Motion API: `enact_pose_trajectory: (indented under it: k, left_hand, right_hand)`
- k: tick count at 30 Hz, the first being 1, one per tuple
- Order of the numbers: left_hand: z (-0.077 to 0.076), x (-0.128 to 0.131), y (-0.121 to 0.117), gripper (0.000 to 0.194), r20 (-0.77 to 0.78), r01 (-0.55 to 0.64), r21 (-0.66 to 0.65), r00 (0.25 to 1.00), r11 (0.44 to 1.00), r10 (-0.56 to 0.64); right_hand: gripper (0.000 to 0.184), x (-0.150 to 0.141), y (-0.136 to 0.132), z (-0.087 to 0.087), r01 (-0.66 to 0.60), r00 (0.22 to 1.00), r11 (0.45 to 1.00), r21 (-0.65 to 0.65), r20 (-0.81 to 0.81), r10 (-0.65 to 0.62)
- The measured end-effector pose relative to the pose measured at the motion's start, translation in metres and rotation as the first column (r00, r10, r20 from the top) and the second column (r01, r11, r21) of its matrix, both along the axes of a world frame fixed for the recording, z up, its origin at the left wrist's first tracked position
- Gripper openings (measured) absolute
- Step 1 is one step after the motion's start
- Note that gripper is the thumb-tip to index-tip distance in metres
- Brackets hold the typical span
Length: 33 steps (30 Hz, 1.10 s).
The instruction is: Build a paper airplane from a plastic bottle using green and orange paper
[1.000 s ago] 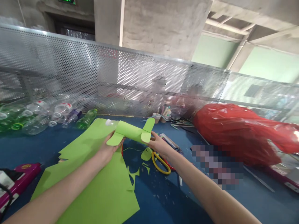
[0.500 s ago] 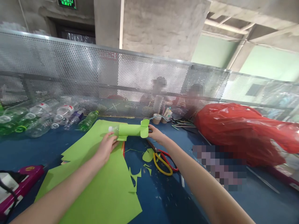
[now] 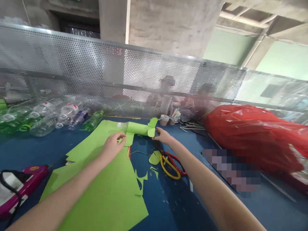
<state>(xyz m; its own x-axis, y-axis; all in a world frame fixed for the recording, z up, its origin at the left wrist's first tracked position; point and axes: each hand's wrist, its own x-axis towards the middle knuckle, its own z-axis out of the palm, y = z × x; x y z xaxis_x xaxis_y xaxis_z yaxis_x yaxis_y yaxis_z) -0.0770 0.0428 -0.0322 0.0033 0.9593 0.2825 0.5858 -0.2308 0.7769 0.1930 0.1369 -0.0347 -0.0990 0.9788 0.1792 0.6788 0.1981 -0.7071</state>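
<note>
A plastic bottle wrapped in green paper, with paper wings and a tail fin like a toy plane [image 3: 138, 129], lies low over the blue table [image 3: 168, 199]. My left hand [image 3: 113, 145] pinches its front wing near the bottle's neck. My right hand [image 3: 163, 135] grips the tail end, fingers closed on it. Below them lie large green paper sheets [image 3: 106, 186] and green offcuts [image 3: 154, 158].
Scissors with yellow and red handles [image 3: 171, 162] lie right of the sheets. Empty plastic bottles [image 3: 48, 117] crowd the back left. A red plastic bag [image 3: 255, 136] fills the right. A pink tool [image 3: 21, 183] sits at the left edge. People sit behind a perforated metal screen [image 3: 144, 77].
Both hands have carried the green paper plane away from me and down toward the table. Its body has levelled out and my left hand has shifted to the front wing.
</note>
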Motion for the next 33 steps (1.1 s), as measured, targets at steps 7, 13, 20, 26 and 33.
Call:
enact_pose_trajectory:
  k: [7, 13, 20, 26, 33]
  left_hand:
    - [0.038, -0.015, -0.017, 0.043, -0.346, 0.293, -0.272, 0.859, 0.917, -0.377]
    - [0.037, -0.022, -0.021, 0.086, -0.489, 0.253, -0.443, 0.736, 0.86, -0.468]
    - [0.039, -0.018, -0.021, 0.089, -0.511, 0.265, -0.463, 0.699, 0.845, -0.5]
    - [0.037, -0.025, -0.017, 0.06, -0.455, 0.363, -0.479, 0.676, 0.799, -0.58]
    - [0.042, -0.042, -0.017, 0.069, -0.371, 0.395, -0.548, 0.675, 0.737, -0.638]
  right_hand:
    - [0.028, -0.008, -0.076, 0.037, 0.015, 0.952, 0.999, 0.039, 0.306, -0.026]
    - [0.013, -0.047, -0.159, 0.044, -0.235, 0.914, 0.971, -0.052, 0.328, 0.239]
    - [0.039, -0.058, -0.179, 0.022, -0.453, 0.84, 0.888, -0.079, 0.294, 0.455]
    - [0.027, -0.048, -0.176, 0.019, -0.611, 0.738, 0.786, -0.099, 0.29, 0.61]
    - [0.021, -0.043, -0.174, 0.02, -0.613, 0.735, 0.785, -0.094, 0.296, 0.61]
